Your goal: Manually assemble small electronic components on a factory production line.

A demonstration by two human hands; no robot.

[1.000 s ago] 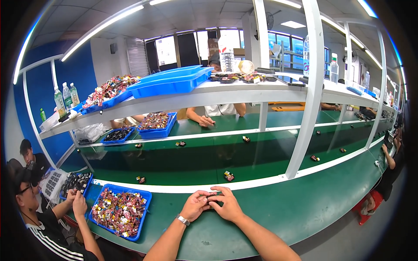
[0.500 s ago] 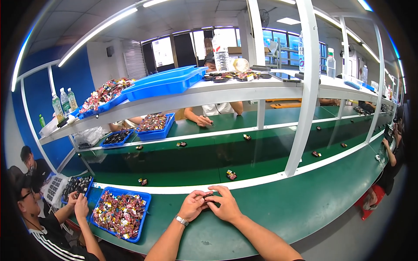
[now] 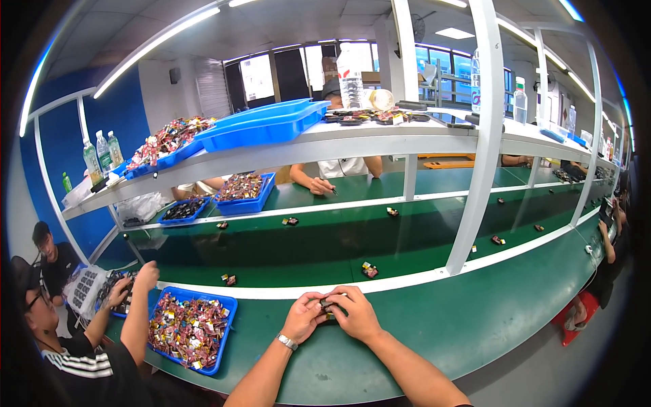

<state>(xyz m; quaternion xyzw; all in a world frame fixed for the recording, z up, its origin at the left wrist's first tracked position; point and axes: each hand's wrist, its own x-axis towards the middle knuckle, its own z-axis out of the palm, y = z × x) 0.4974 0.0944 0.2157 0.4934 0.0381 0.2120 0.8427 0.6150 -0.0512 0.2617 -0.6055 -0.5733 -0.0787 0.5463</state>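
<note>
Over the green bench, my left hand (image 3: 304,319) and my right hand (image 3: 354,313) meet, fingers closed around one small dark piece (image 3: 326,306). Fingertips cover most of it, so its exact kind does not show. A silver watch is on my left wrist. Left of my hands stands a blue tray (image 3: 233,317) heaped with small pink, white and yellow electronic-looking parts (image 3: 190,329). Just beyond my hands, a small dark part with pink and yellow bits (image 3: 369,270) lies on the green conveyor belt (image 3: 305,264).
A white rail (image 3: 264,293) separates my bench (image 3: 441,332) from the belt. White posts (image 3: 471,169) carry a shelf with blue trays (image 3: 264,129) and bottles. At the left, a co-worker (image 3: 74,346) sits by another tray; a person's hand (image 3: 321,186) shows across the belt.
My fingers have shifted slightly around the dark piece. Parts on the belt have moved a little to the right. The co-worker at the left has parted their hands, raising one.
</note>
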